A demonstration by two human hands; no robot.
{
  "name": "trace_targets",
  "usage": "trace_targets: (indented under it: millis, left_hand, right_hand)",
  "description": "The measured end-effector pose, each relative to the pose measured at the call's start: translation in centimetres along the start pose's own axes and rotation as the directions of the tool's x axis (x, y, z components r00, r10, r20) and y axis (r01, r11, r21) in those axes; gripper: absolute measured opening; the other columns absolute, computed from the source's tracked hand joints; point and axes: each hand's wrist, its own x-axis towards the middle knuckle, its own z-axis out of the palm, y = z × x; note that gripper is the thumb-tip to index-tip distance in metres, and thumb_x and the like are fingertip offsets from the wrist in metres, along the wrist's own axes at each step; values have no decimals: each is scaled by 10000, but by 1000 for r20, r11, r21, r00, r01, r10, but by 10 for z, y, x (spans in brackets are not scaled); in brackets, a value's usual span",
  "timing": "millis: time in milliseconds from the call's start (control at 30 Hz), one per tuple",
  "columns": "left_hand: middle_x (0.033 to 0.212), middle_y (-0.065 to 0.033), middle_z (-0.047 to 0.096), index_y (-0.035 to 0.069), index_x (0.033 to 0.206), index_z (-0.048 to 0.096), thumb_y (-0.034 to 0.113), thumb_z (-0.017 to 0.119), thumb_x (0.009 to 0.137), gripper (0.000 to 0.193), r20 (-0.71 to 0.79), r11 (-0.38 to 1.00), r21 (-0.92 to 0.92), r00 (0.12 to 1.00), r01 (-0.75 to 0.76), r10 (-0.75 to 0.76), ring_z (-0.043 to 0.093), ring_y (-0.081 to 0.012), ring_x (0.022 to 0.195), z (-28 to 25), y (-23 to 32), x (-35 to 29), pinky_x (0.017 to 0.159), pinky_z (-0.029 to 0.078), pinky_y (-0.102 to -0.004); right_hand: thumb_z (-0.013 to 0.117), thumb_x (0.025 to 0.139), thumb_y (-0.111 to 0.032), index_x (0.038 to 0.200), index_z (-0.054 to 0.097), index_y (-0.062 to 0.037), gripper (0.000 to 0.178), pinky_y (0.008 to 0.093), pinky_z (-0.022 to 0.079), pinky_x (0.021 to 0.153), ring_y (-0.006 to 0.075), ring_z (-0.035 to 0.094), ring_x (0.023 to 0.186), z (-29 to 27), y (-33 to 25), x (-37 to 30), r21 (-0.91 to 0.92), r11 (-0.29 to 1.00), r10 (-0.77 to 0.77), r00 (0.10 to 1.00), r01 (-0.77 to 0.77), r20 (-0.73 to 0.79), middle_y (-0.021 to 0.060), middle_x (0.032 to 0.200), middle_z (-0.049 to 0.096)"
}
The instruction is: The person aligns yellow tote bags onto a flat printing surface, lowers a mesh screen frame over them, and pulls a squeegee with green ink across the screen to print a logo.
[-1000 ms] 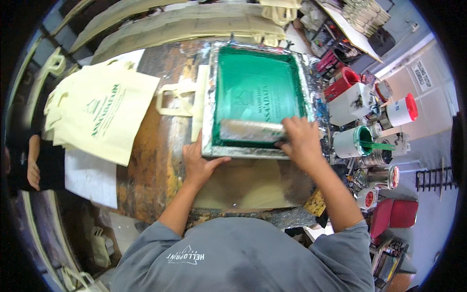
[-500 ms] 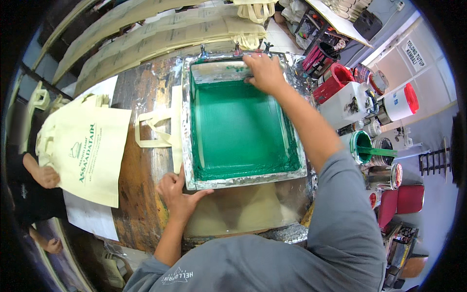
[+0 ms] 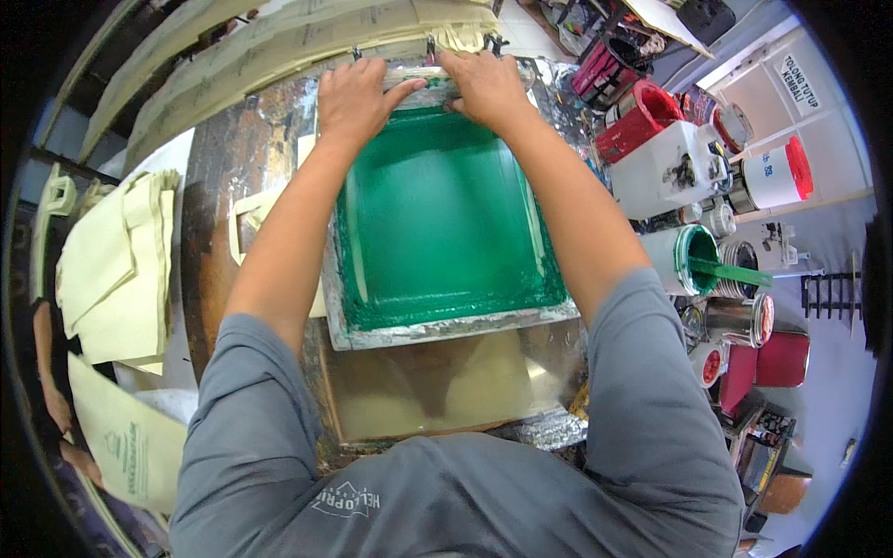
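A screen printing frame [image 3: 446, 330] lies in front of me on the work table, its mesh [image 3: 437, 214] covered with wet green ink. Along its far inner side rests a pale squeegee [image 3: 430, 86] smeared with green. My left hand [image 3: 355, 104] is closed over the squeegee's left part, thumb stretched along it. The right part is gripped by my right hand [image 3: 488, 88], with fingers over the far side. From under the frame's left edge a cream tote bag's handle [image 3: 244, 219] sticks out, partly behind my left forearm.
At the left lies a stack of cream bags [image 3: 121, 270]; a co-worker's hand [image 3: 79, 460] holds a printed bag [image 3: 130, 437] nearby. Ink pots, including a green one [image 3: 684, 260] with a stirring stick, crowd the right side. Clamps [image 3: 430, 48] stand at the frame's far edge.
My left hand has gone from the frame's near left corner to the squeegee at the far side. The co-worker's printed bag has moved off the stack toward the lower left.
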Motion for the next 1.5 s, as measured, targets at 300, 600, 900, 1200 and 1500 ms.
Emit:
trace_targets:
  millis: [300,600,900,1200,1500]
  left_hand:
    - [756,-49,590,125,790,609,695,726,831,583,-91,997,-52,994,-63,58,603,-271,719,-95,53,-126,688,438,-411]
    - [1126,-134,622,36,1179,702,685,829,749,789,-130,930,-367,990,-2,-49,581,-351,1072,-162,78,-211,935,444,-501]
    - [1139,-98,654,53,1272,756,555,961,656,820,179,872,-232,900,431,-397,609,-257,1061,-184,55,-311,998,415,-441]
    - [1227,-204,641,-73,1506,490,408,825,934,819,219,529,-589,750,611,-624,649,-307,1070,-203,34,-202,954,516,-430]
    - [1059,-252,678,-31,1155,689,262,711,1007,330,251,673,-322,745,666,-618,629,-461,1028,-122,26,-260,911,494,-528]
  right_hand:
    - [886,748,-209,1220,597,-150,557,503,475,853,309,662,1061,-85,-84,-136,69,997,16,991,-25,133,57,1114,676]
    - [824,786,-170,1164,610,-157,435,487,414,857,279,625,1012,-136,-123,-208,86,996,26,988,-39,151,52,1031,643]
    - [809,847,-466,1175,655,-106,510,548,360,1005,297,563,1052,-170,-150,-233,185,975,113,990,-127,83,94,1056,594]
    - [675,971,-573,994,739,-94,484,432,393,805,277,650,800,-267,-84,-76,10,1000,6,901,-2,-435,86,806,655]
    - [621,992,-629,981,746,-43,600,450,519,712,387,697,748,-281,-61,-33,150,988,99,903,-39,-417,183,794,714]
